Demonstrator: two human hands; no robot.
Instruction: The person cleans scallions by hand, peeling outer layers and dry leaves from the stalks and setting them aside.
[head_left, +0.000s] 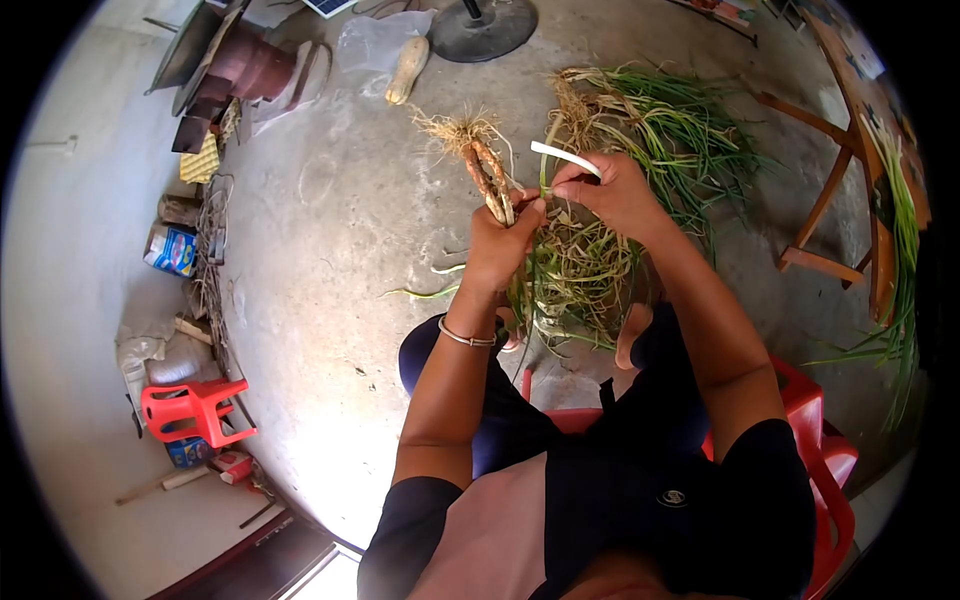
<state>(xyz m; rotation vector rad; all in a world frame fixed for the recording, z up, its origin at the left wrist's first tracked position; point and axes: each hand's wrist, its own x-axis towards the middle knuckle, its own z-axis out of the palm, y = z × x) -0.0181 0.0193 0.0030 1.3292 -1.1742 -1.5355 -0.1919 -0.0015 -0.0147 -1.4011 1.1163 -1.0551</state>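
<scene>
My left hand [500, 240] is closed around a bunch of brownish scallion stems [487, 180], their stringy roots [458, 130] pointing up and away from me. Its thumb and fingertip also pinch a thin green scallion stalk [545, 175]. My right hand [618, 195] is closed beside it, fingertips pinched close to that stalk. A smooth, white, curved rod-like piece [565, 157] sticks out of the right hand to the left; whether it is a handle or a stem, I cannot tell. Beneath both hands lies a heap of yellowed scallion leaves [580, 270].
A large pile of green scallions [670, 130] with roots lies on the concrete floor [310, 240]. More green stalks [900, 220] hang over the wooden table [870, 150] at right. A squash [407, 70], a round black base [483, 30] and a red plastic stool [195, 410] stand around.
</scene>
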